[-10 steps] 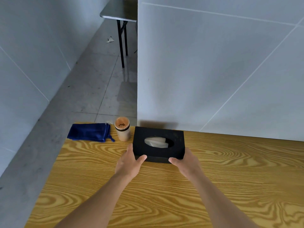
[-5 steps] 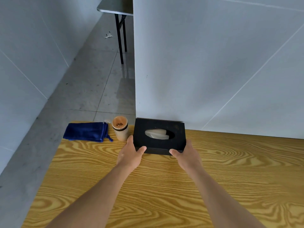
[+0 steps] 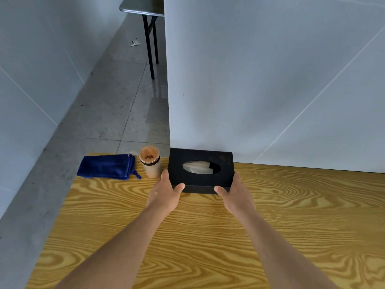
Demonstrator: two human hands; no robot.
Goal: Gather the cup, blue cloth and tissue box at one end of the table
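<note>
From the head camera, two bare arms are reaching forward over a yellow wooden table (image 3: pixel 208 236). The left hand (image 3: pixel 164 193) is holding the left end of a black tissue box (image 3: pixel 225 163), with its thumb lying on the near top edge and its fingers going along the side. The right hand (image 3: pixel 235 195) is holding the right end the same way, thumb on the near edge. Both hands are pressing in on the box from each side.

The tissue box is sitting at the far edge of the table, right up against a white wall (image 3: pixel 260 80). A white tissue (image 3: pixel 196 167) is poking out of the oval hole on top.

A tan cup (image 3: pixel 151 164) is standing upright just beside the box, on its left. A folded blue cloth (image 3: pixel 106 166) is lying at the far left corner, just beside the cup.

Past the table, a grey floor (image 3: pixel 100 113) is showing, with another table's black legs (image 3: pixel 151 44) standing on it
</note>
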